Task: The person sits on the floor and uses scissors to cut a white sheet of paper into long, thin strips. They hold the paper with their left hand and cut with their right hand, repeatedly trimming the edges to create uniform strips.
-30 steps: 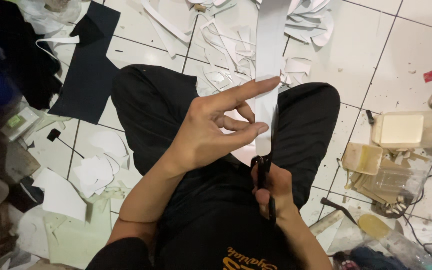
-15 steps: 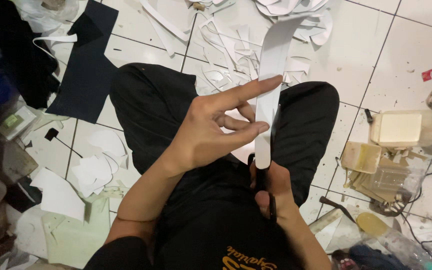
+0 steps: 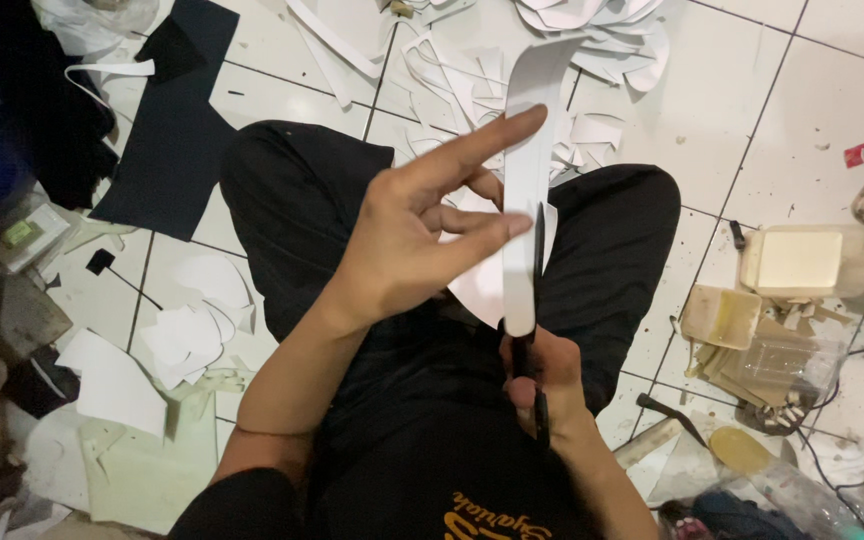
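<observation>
Many white offcuts (image 3: 592, 40) scattered over tiled floor (image 3: 802, 90) beyond crossed legs, dropped where cutting leaves them. Long white strip (image 3: 530, 190) held upright over lap, pinched in left hand (image 3: 407, 245) with index finger stretched along it for steadiness. Right hand (image 3: 544, 375) closed around black scissors (image 3: 536, 300), blades biting strip's lower end.

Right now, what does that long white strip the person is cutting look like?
The white strip is long, narrow and flat, like thin card or foam sheet, with a curved far end. It stands over the lap, pinched near its middle by the left hand. Black scissors in the right hand meet its lower end.
</observation>
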